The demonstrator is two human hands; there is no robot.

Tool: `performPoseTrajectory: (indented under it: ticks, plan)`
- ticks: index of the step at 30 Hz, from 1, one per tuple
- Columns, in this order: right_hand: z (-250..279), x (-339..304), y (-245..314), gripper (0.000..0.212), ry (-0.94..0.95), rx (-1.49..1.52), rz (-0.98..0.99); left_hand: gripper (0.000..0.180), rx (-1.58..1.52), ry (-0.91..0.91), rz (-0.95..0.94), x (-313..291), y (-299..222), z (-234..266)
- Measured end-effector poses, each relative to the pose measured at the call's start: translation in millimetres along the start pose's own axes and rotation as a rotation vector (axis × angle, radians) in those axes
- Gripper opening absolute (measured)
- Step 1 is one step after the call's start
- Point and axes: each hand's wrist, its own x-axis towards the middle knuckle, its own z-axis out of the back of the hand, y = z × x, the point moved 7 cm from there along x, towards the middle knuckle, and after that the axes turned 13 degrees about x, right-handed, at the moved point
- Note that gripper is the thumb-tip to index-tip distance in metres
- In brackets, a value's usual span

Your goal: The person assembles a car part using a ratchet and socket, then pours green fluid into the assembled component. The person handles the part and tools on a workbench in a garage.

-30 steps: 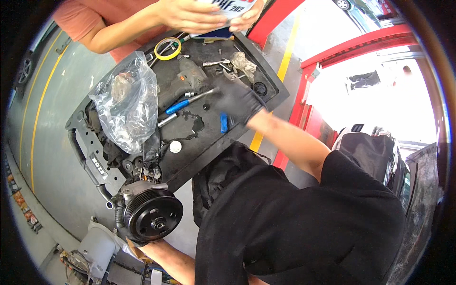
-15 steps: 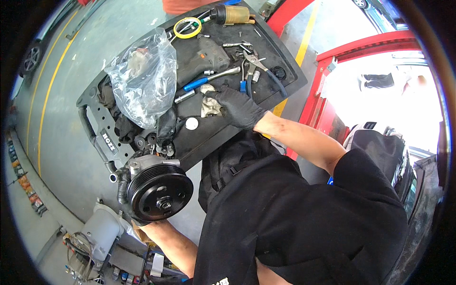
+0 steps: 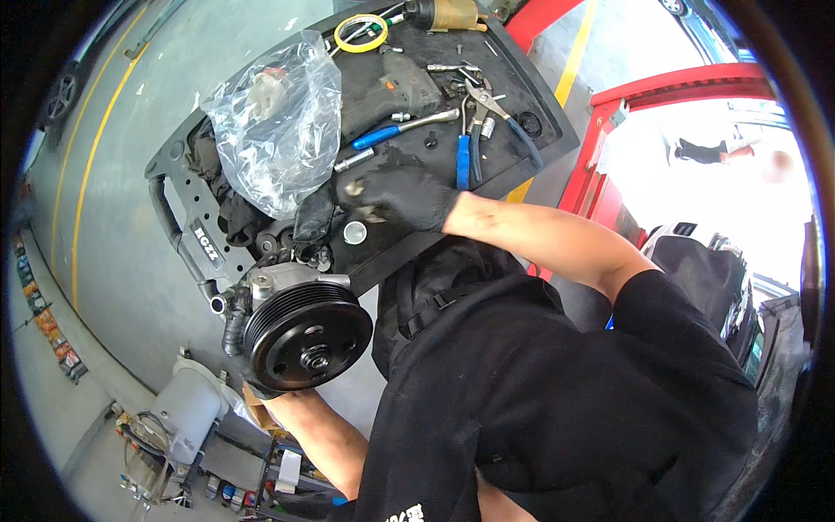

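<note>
My left hand (image 3: 235, 335), in a black glove, is closed round the side of a belt-driven pump (image 3: 280, 278) with a ribbed black pulley (image 3: 306, 337). It holds the pump in the air by the near left corner of the tool tray, pulley turned toward me. My right hand (image 3: 404, 196), also gloved in black, is low over the tray with fingers closed on a pale metal piece (image 3: 372, 214); most of that piece is hidden beneath the hand. Close to those fingers are a small round white cap (image 3: 355, 232) and a chrome socket (image 3: 355, 160).
The black tool tray (image 3: 391, 261) carries a clear plastic bag (image 3: 278, 130), a blue-handled ratchet (image 3: 404, 129), pliers (image 3: 487, 100), a blue screwdriver (image 3: 464, 161), a power tool (image 3: 400, 87) and yellow tape (image 3: 361, 33). A red lift frame (image 3: 600, 161) stands at right.
My right hand has moved left across the tray with the pale metal piece, covering more of it. The pump has shifted slightly right and up in view.
</note>
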Motion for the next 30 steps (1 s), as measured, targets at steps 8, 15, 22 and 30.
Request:
performPoseTrajectory:
  ticks: [8, 15, 22, 30]
  plan:
    - [21.3, -22.9, 17.0, 0.022, -0.081, -0.125, 0.033, 0.032, -0.268, 0.010, 0.130, -1.4, 0.5, -9.3]
    - [11.5, -51.8, -56.0, 0.015, -0.294, 1.289, -0.864, 0.029, -0.015, 0.076, -0.122, 6.5, -0.6, -4.5]
    - [25.5, -10.6, -19.8, 0.028, -0.225, -0.002, -0.013, 0.026, 0.033, 0.153, -0.205, 20.9, 3.5, -19.9]
    - [52.1, -31.4, 10.2, 0.037, -0.222, -0.106, -0.081, 0.028, -0.175, 0.259, 0.087, 5.2, -21.7, -83.8]
